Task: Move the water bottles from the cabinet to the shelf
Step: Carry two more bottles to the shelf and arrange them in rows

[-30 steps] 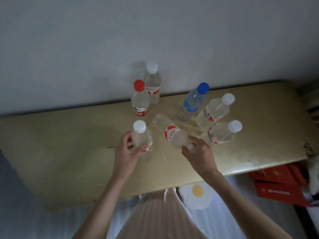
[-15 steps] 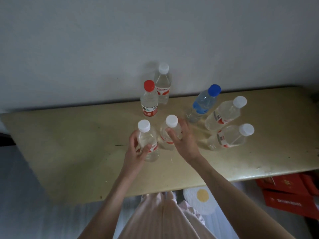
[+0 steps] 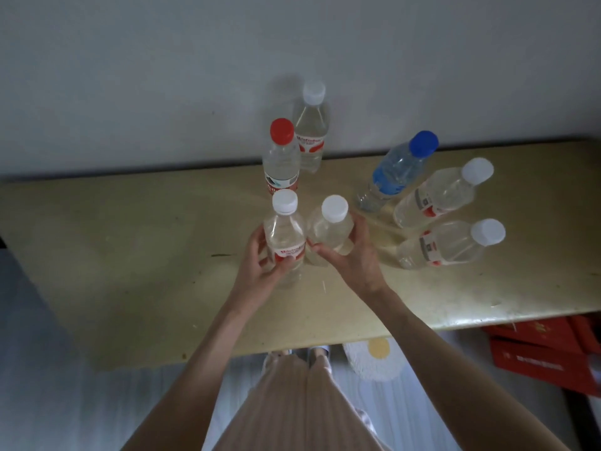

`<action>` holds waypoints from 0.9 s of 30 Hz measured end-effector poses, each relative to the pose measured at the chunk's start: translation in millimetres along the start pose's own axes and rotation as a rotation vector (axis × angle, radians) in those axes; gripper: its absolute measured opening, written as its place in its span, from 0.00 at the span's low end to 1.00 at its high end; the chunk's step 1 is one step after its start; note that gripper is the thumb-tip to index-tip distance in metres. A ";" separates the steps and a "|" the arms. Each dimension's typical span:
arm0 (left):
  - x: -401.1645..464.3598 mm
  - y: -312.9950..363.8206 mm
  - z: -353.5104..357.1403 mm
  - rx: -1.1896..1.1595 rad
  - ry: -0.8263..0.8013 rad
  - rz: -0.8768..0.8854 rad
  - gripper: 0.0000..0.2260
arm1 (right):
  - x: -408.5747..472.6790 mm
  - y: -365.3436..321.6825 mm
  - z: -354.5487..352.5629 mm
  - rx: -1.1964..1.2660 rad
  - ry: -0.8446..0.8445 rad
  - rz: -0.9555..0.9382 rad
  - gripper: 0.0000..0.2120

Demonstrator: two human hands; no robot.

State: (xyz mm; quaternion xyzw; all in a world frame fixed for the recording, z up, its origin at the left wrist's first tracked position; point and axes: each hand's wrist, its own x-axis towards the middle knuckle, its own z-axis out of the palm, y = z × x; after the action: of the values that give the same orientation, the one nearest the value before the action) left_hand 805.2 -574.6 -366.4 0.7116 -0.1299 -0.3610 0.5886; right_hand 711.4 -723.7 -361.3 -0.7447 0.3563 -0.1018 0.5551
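Observation:
Several clear water bottles stand on a beige tabletop (image 3: 130, 255). My left hand (image 3: 257, 271) grips a white-capped bottle (image 3: 284, 236) with a red label. Right beside it, my right hand (image 3: 354, 258) wraps around a second white-capped bottle (image 3: 331, 227), now upright. Behind them stand a red-capped bottle (image 3: 281, 157) and another white-capped bottle (image 3: 312, 125) against the wall. To the right are a blue-capped bottle (image 3: 396, 170) and two more white-capped bottles (image 3: 442, 196), (image 3: 455, 244).
A grey wall (image 3: 162, 76) runs right behind the table. Red boxes (image 3: 536, 349) lie on the floor at the lower right, beside a round white and yellow object (image 3: 374, 359). My feet show below the table's front edge.
My right hand tipped the lying bottle upright and set it beside the bottle in my left hand. The left hand kept its grip. The camera drifted slightly.

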 end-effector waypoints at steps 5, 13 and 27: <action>3.1 -4.7 0.1 0.068 0.044 -0.033 0.32 | 4.2 4.6 2.3 0.038 -0.039 -0.009 0.35; -7.1 -4.0 3.0 0.103 0.052 -0.082 0.23 | 8.6 -10.0 -3.2 -0.006 -0.031 0.014 0.32; -9.1 59.7 42.6 0.201 -0.511 0.074 0.26 | -94.4 -42.2 -64.8 0.349 0.330 0.094 0.13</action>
State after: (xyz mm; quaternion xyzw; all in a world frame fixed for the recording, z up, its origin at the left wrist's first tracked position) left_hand 784.7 -617.1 -309.5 0.6470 -0.3352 -0.4924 0.4759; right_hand 625.1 -706.3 -276.8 -0.5935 0.4533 -0.2561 0.6138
